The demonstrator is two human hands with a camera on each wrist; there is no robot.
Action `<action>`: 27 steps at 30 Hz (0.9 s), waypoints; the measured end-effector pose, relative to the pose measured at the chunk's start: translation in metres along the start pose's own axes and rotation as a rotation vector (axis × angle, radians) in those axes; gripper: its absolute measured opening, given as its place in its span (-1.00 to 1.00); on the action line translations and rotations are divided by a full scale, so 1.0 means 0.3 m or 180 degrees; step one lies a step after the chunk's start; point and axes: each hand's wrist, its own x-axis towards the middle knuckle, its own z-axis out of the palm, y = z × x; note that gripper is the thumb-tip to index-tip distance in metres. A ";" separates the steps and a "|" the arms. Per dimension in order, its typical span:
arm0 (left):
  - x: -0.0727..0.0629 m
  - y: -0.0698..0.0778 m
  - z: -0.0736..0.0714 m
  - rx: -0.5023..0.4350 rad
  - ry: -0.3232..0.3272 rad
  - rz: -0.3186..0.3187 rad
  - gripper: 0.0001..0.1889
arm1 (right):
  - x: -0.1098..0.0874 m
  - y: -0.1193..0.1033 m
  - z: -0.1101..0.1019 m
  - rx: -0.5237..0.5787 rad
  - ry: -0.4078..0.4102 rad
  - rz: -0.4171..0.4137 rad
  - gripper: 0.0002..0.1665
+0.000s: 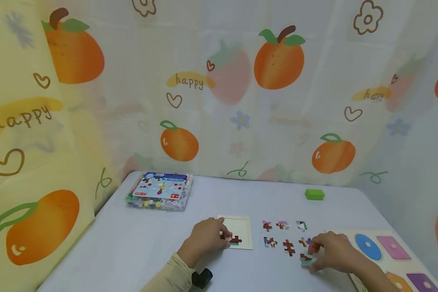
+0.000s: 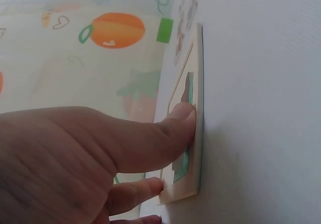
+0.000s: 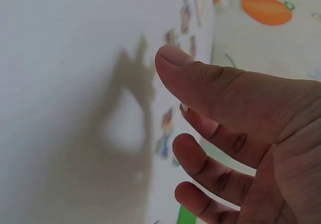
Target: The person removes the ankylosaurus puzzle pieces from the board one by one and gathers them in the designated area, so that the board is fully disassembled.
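Note:
A square wooden puzzle tray lies on the table in the head view, with brown-and-green jigsaw pieces along its near edge. My left hand rests over the tray's left side. In the left wrist view its straight thumb presses on the pieces, and other fingers touch down by the rim. To the right, my right hand pinches a puzzle piece between thumb and forefinger. Only a thin pale edge of that piece shows in the right wrist view; the thumb hides the rest.
Several loose puzzle pieces are spread between the tray and my right hand. A board of coloured shapes lies under the right forearm. At the back stand a clear box of small parts and a green block.

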 end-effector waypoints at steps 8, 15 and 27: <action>-0.002 -0.052 0.006 -0.0099 0.0027 -0.0007 -0.77 | -0.003 0.021 0.023 -0.0075 0.0091 -0.0015 -0.46; -0.034 -0.106 0.018 -0.0506 0.0283 0.0090 -0.78 | 0.099 -0.233 0.071 0.0304 0.0168 -0.0603 -0.63; -0.043 -0.142 0.065 -0.0904 0.0345 -0.0031 -0.75 | 0.250 -0.434 0.251 0.0224 0.0545 -0.1020 -0.69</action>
